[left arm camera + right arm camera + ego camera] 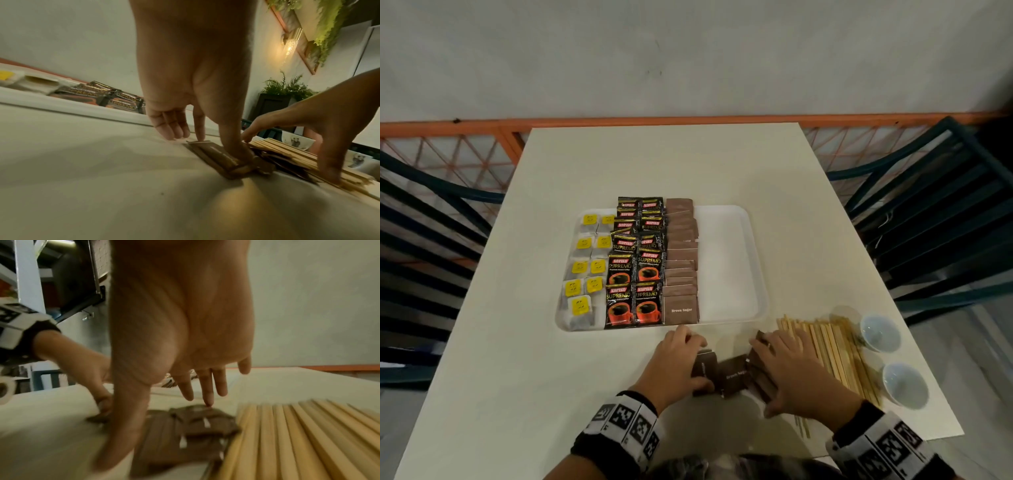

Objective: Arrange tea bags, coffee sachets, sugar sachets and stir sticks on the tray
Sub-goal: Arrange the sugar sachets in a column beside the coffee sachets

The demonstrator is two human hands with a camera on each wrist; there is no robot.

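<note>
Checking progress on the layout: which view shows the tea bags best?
Head view: the tea bags lie in two columns at the tray's left end. Left wrist view catches a blurred few at its edge; right wrist view shows none.

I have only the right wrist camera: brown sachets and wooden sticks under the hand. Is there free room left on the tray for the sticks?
Observer: Yes. The head view shows the white plastic tray bare along its right side, beside a column of brown sugar sachets.
Operator: The right thumb hides most of the left hand. What is it doing?
Observer: In the left wrist view the left hand pinches loose brown sachets between thumb and forefinger.
Operator: Is anything beyond the sticks?
Observer: Two small white cups stand on the table to the right of the wooden stir sticks.
</note>
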